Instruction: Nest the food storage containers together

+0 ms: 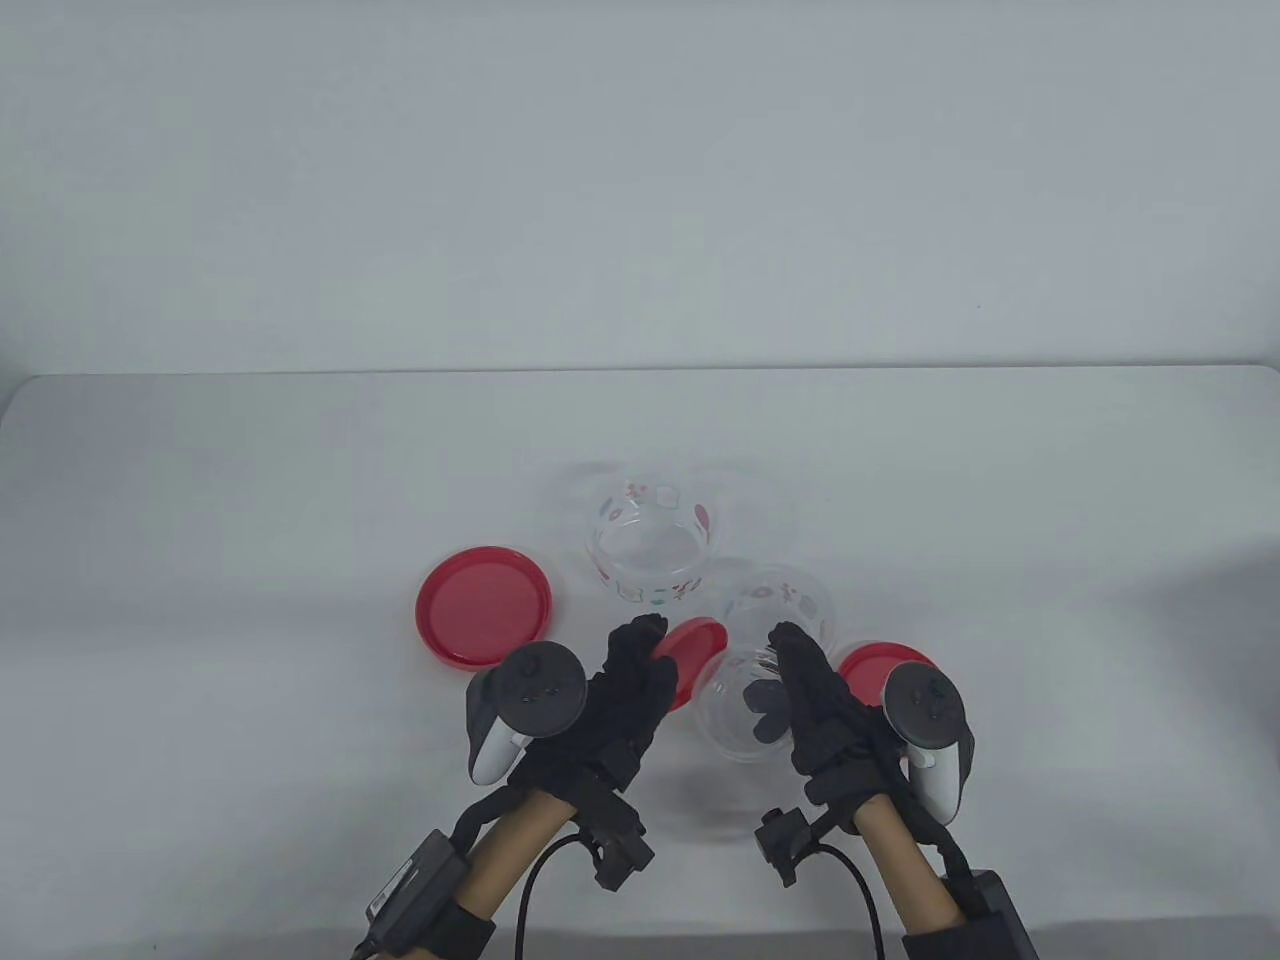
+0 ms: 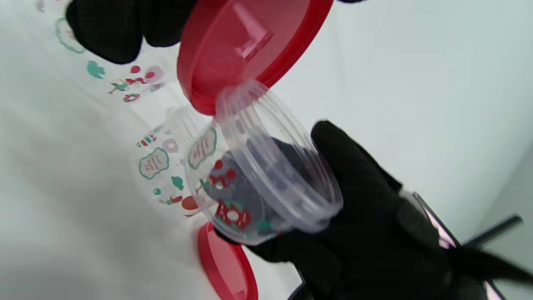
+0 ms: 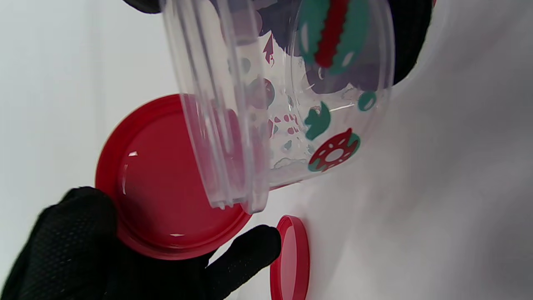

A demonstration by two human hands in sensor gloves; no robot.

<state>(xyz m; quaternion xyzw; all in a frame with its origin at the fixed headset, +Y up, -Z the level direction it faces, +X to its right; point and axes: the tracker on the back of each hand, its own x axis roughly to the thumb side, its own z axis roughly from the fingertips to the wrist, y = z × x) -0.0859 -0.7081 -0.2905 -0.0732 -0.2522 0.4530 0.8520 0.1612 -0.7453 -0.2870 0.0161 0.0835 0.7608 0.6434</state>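
Observation:
My right hand (image 1: 790, 690) grips a small clear printed container (image 1: 740, 710), tilted with its mouth toward the left hand. It also shows in the left wrist view (image 2: 258, 175) and the right wrist view (image 3: 283, 104). My left hand (image 1: 640, 660) holds a small red lid (image 1: 690, 650) just off the container's mouth, apart from the rim; the lid shows in the left wrist view (image 2: 245, 46) and the right wrist view (image 3: 166, 179). A large clear printed container (image 1: 650, 545) and a medium one (image 1: 775, 600) stand open behind the hands.
A large red lid (image 1: 484, 605) lies on the white table (image 1: 250, 520) to the left of the hands. Another red lid (image 1: 880, 665) lies behind the right hand, partly hidden by it.

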